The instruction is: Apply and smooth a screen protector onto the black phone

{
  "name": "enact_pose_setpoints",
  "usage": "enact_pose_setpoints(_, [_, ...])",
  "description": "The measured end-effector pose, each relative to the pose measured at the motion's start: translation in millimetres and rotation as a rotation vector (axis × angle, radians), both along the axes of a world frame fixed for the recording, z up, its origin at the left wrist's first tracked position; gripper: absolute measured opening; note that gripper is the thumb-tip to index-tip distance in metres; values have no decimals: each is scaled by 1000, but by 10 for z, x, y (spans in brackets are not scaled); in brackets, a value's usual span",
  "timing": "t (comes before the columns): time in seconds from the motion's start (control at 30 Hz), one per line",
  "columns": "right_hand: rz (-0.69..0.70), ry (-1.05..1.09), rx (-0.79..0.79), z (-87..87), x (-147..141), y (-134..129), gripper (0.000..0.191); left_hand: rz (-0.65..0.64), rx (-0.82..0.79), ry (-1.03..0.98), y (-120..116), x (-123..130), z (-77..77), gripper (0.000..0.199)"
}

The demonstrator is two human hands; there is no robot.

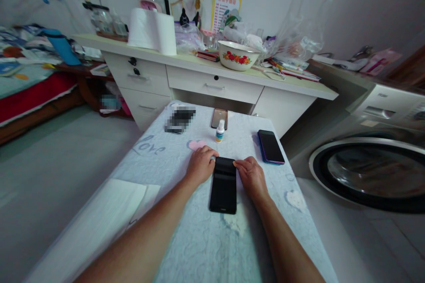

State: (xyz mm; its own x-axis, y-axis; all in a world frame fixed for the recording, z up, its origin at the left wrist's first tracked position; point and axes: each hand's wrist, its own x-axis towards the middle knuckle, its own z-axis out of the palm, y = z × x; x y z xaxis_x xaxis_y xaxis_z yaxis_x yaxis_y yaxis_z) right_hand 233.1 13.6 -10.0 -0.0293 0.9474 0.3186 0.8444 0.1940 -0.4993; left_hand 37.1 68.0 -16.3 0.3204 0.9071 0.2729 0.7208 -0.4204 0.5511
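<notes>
A black smartphone lies screen up on the cloth-covered table, its long side pointing away from me. My left hand is closed at its upper left corner, fingertips against the edge; a small greyish bit shows at those fingers, too small to name. At the upper right corner, my right hand pinches the phone's edge between thumb and fingers. Just beyond stands a small white spray bottle with a coloured label. Behind the bottle lies a brownish phone or phone case. A second dark phone rests to the right.
A pixelated dark item lies at the table's far left. White paper or cloth covers the near left. Beyond is a white desk with tissue rolls and a flowered bowl. A washing machine stands right.
</notes>
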Motion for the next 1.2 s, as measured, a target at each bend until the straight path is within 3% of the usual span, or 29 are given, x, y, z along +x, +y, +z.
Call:
enact_pose_setpoints(0.1, [-20, -15, 0, -18, 33, 24, 24, 9, 6, 1, 0, -2, -4, 23])
enact_pose_setpoints(0.3, [76, -4, -5, -26, 56, -20, 23, 10, 4, 7, 8, 0, 0, 23])
enact_pose_setpoints(0.67, [222, -109, -86, 236, -180, -219, 23, 37, -6, 31, 14, 32, -7, 22])
enact_pose_setpoints(1.03, [421, -102, -136, 351, -407, -391, 25, 15, -3, 4, 28, 35, 8, 22])
enact_pose_setpoints(1.2, [427, -102, -135, 318, -415, -389, 25, 20, 4, 8, 35, 34, -19, 22])
